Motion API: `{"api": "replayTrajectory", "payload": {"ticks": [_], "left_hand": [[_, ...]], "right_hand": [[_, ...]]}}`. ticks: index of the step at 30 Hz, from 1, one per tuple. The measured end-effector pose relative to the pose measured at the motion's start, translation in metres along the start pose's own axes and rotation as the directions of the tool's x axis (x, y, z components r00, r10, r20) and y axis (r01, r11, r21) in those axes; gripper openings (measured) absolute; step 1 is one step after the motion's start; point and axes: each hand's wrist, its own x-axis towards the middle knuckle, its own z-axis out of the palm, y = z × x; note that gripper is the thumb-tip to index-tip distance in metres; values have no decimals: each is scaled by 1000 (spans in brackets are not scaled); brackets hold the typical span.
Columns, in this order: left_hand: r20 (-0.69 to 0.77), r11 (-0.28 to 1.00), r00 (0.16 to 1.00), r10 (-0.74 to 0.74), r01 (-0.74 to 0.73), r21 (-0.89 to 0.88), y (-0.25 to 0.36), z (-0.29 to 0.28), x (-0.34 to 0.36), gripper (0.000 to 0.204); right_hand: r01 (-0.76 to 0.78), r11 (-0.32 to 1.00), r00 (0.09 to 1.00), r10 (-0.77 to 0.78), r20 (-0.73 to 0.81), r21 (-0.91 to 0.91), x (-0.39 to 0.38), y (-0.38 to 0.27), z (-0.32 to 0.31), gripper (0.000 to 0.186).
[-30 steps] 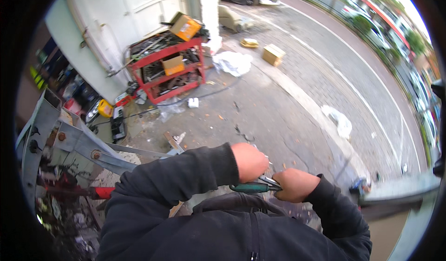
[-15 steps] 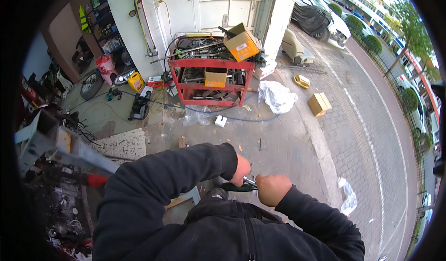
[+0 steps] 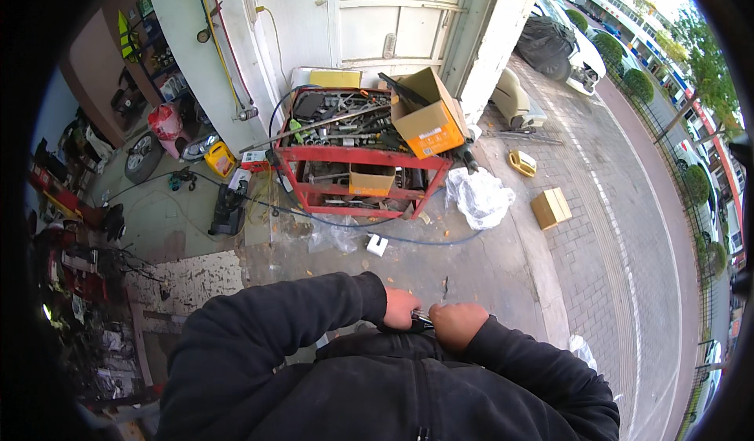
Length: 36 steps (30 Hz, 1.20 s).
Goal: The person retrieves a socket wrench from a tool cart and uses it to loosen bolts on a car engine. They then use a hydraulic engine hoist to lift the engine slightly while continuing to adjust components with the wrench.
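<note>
Close to my body, both hands are closed around one hand tool point(image 3: 422, 317) with a dark handle and a shiny metal part. It may be a ratchet, but the fingers cover most of it. My left hand point(image 3: 400, 308) grips one end, with the metal showing beside its fingers. Wrapped over the other end is my right hand point(image 3: 459, 325), back of the hand upward. Ahead stands a red tool cart point(image 3: 357, 158), its top tray heaped with sockets, wrenches and long bars.
A tilted cardboard box point(image 3: 430, 123) rests on the cart's right corner. On the floor lie a crumpled plastic bag point(image 3: 479, 197), a small carton point(image 3: 550, 208), a white box point(image 3: 377, 245) and a dark hose point(image 3: 440, 241). A yellow jug point(image 3: 220, 159) stands left. Dark machinery parts point(image 3: 86, 323) crowd the left.
My view has shifted, bringing the cart nearer and lower. The grey metal frame at left has left the view. Both hands keep hold of the tool, whose dark handle shows less now.
</note>
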Motion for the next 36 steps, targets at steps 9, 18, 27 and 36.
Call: {"api": "replayTrajectory", "payload": {"ticks": [9, 18, 27, 36], "left_hand": [[-83, 979, 976, -201, 198, -47, -93, -137, 15, 54], [-58, 913, 933, -356, 334, -232, -185, -248, 17, 65], [-307, 996, 949, -69, 84, 37, -279, -359, -18, 53], [-267, 984, 947, 178, -174, 41, -367, -414, -17, 91]], "right_hand": [[286, 951, 951, -296, -84, -120, 177, 79, -84, 18], [357, 903, 910, -394, -129, -239, 317, 112, -151, 17], [130, 991, 991, -130, 2, 20, 445, 91, -202, 19], [-170, 980, 985, 167, 34, 99, 507, 39, -217, 24]]}}
